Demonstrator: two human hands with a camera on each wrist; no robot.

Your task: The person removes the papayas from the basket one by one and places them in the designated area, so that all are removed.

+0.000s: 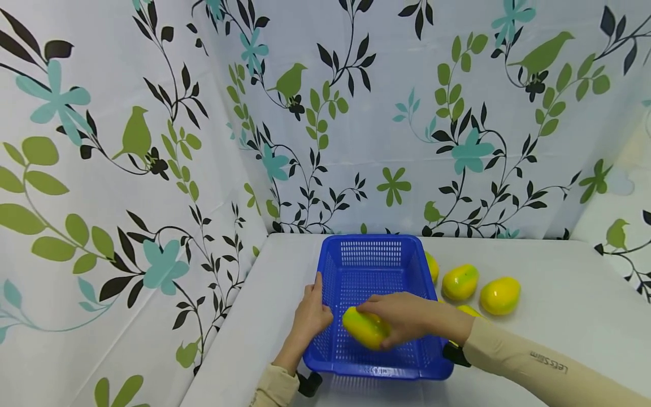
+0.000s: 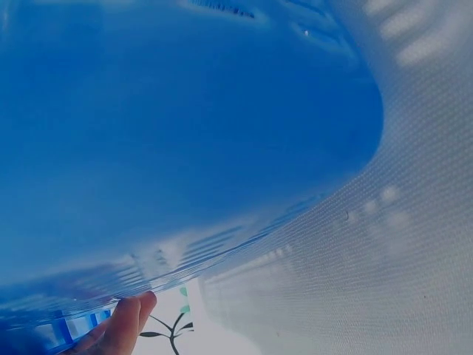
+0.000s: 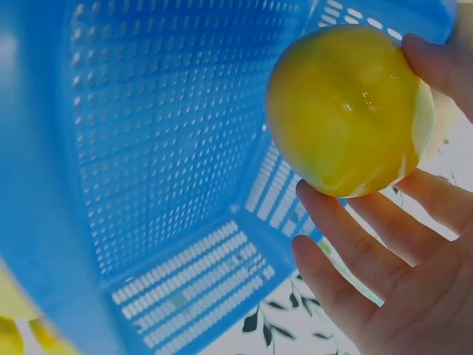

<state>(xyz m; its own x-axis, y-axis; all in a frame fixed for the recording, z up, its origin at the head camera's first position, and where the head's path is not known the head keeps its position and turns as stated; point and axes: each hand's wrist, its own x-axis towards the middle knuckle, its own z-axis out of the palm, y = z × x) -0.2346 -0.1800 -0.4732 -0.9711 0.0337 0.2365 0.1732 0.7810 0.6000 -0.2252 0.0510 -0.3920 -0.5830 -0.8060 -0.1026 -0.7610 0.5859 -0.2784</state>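
A yellow mango (image 1: 367, 328) with a greenish patch is in my right hand (image 1: 404, 316), above the floor of the blue plastic basket (image 1: 376, 370). In the right wrist view, thumb and fingers grip the mango (image 3: 347, 111) from its sides, with the perforated basket (image 3: 170, 133) behind it. My left hand (image 1: 311, 316) holds the basket's left rim, its thumb over the edge and its index finger lying along the side. The left wrist view shows fingertips (image 2: 127, 322) against the basket's outer wall (image 2: 185, 133); the rest of that hand is out of frame.
Right of the basket, several more mangoes lie on the white table (image 1: 559, 316), among them one mango (image 1: 460, 282) and another mango (image 1: 500, 295). Some are partly hidden by the basket and right forearm. A patterned curtain (image 1: 325, 113) hangs behind and at the sides.
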